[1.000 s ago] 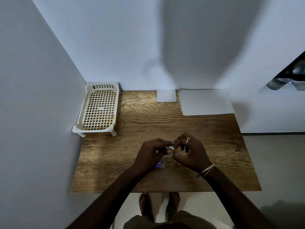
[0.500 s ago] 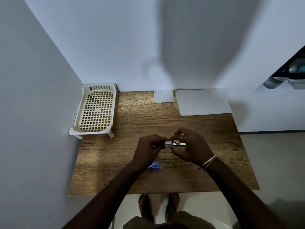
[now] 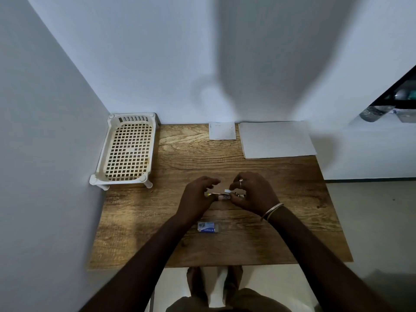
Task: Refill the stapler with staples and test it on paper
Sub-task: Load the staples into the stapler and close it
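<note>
A small metallic stapler (image 3: 221,195) is held between both hands just above the middle of the wooden table (image 3: 292,221). My right hand (image 3: 253,193) grips its right end with thumb and fingers. My left hand (image 3: 198,197) pinches its left end, the upper fingers spread. The stapler looks pulled open lengthwise, though detail is too small to be sure. A small blue and white staple box (image 3: 208,227) lies on the table, nearer me than the hands. A white paper sheet (image 3: 276,139) rests at the back right.
A cream perforated plastic tray (image 3: 128,152) stands at the back left against the wall. A small white paper square (image 3: 222,131) lies at the back middle. Walls close the left and far sides. The table's near edge is just above my feet.
The hands have drawn slightly apart, and the stapler between them now shows longer. The left hand's fingers have spread. The staple box, earlier half covered by my left wrist, is fully visible.
</note>
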